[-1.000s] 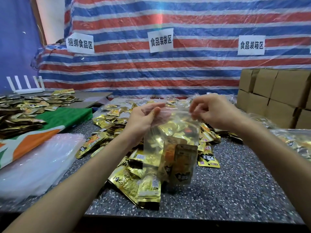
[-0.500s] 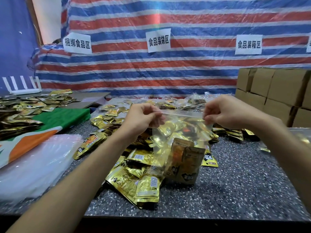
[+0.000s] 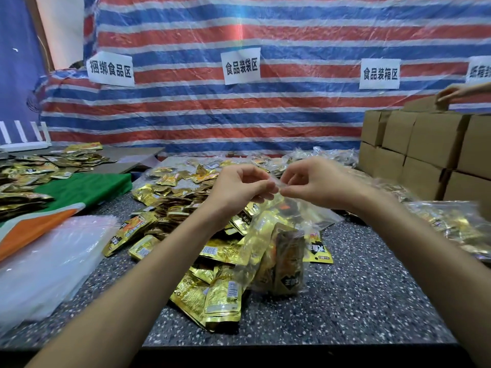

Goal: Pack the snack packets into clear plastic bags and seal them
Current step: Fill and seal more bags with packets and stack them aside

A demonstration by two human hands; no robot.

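Two hands close together: left hand (image 3: 239,187) pinches left end of clear plastic bag (image 3: 256,243) mouth; bag hangs below fingers over speckled grey table (image 3: 358,301), gold foil snack packets (image 3: 289,261) inside; right hand (image 3: 321,185) pinches right end. Mouth strip runs left-right, both hands equally near.

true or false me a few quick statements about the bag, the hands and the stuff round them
1. The left hand and the right hand both pinch the top of the clear bag. True.
2. The clear bag is empty. False: gold snack packets sit in its bottom.
3. Cardboard boxes are stacked at the right. True.
4. The loose packets heaped behind the bag are blue. False: they are gold.
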